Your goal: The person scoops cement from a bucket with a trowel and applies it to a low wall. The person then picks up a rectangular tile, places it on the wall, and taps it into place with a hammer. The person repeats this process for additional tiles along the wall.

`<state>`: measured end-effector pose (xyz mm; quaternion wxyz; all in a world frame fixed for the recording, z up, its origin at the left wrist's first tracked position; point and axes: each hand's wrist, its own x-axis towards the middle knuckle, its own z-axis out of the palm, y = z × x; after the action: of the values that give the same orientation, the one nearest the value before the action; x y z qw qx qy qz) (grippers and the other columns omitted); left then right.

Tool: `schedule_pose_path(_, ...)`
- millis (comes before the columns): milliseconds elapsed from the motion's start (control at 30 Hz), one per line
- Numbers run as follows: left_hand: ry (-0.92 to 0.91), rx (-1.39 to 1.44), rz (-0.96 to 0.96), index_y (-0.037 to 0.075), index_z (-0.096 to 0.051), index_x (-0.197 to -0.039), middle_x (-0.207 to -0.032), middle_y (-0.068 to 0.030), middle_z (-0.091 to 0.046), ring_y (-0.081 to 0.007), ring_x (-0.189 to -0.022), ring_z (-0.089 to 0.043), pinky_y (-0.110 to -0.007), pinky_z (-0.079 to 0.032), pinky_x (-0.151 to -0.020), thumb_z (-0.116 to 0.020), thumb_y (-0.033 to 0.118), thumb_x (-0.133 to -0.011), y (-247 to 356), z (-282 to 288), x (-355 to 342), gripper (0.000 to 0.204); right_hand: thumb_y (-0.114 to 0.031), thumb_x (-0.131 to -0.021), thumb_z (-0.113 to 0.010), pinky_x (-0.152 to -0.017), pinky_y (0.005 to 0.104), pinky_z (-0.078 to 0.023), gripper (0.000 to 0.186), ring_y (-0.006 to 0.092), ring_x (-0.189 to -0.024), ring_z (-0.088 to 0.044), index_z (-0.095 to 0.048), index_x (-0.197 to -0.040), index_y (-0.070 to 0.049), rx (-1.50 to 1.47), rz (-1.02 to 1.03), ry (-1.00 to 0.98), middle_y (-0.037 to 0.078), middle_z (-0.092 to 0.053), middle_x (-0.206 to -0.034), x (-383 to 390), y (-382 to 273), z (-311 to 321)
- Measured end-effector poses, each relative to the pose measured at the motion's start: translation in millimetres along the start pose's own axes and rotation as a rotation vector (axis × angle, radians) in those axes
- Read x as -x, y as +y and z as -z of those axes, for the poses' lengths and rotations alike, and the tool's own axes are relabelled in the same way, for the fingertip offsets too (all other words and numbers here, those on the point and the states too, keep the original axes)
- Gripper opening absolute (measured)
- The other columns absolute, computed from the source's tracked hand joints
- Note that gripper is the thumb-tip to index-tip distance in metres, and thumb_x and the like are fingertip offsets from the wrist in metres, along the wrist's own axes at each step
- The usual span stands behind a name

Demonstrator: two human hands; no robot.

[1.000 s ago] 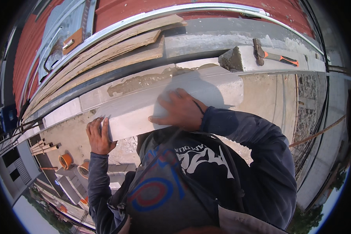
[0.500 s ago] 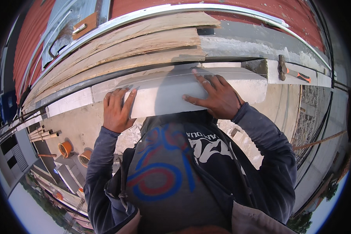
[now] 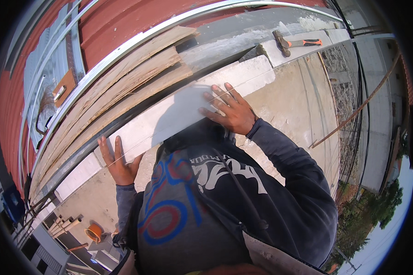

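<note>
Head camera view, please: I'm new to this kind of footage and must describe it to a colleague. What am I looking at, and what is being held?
There is no machine here, just a person's bare hands. A wide fisheye camera on the head looks down, so straight edges curve toward the rim.

The left hand touches the left end of a long pale block; the right hand rests its fingers farther along. Both have their fingers spread; neither is closed around the block.

At the upper right, a hammer with an orange and black handle lies on another pale block. Beyond the long block, toward the top left, are wooden boards.
</note>
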<state>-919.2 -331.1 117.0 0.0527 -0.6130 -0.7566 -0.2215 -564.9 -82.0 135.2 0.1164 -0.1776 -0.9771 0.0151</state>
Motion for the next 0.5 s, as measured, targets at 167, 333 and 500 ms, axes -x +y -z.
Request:
schedule_pose_path(167, 0.164, 0.673, 0.475, 0.005, -0.03, -0.161, -0.158, -0.0222, -0.043, -0.0358, -0.141, -0.048, -0.044, -0.043, -0.115, -0.095, 0.019, -0.073, -9, -30, 38, 0.11, -0.026, -0.084, -0.083, -0.123, 0.0535, -0.034, 0.074, 0.0284, -0.141, -0.052, -0.052, -0.151, -0.023, 0.187, -0.135, 0.137, 0.005, -0.054, -0.153, 46, 31, 5)
schedule_pose_path(333, -0.272, 0.671, 0.648, -0.002, -0.059, -0.139, -0.133, -0.0184, -0.067, -0.0266, -0.123, -0.063, -0.038, -0.048, -0.106, -0.093, 0.02, -0.079, -69, -88, 69, 0.072, -0.034, -0.071, -0.094, -0.128, 0.0577, -0.023, 0.106, 0.0256, -0.147, -0.045, -0.036, -0.16, -0.029, 0.43, -0.348, -0.288, 0.004, -0.053, -0.153, 11, 94, 60)
schedule_pose_path(500, -0.268, 0.691, 0.609, -0.005, -0.064, -0.131, -0.127, -0.0173, -0.07, -0.0258, -0.117, -0.064, -0.037, -0.048, -0.105, -0.093, 0.022, -0.081, -52, -73, 49, 0.063, -0.036, -0.062, -0.1, -0.127, 0.0636, -0.02, 0.12, 0.026, -0.145, -0.047, -0.033, -0.162, -0.031, 0.439, -0.34, -0.621, 0.003, -0.052, -0.155, -15, 130, 63)
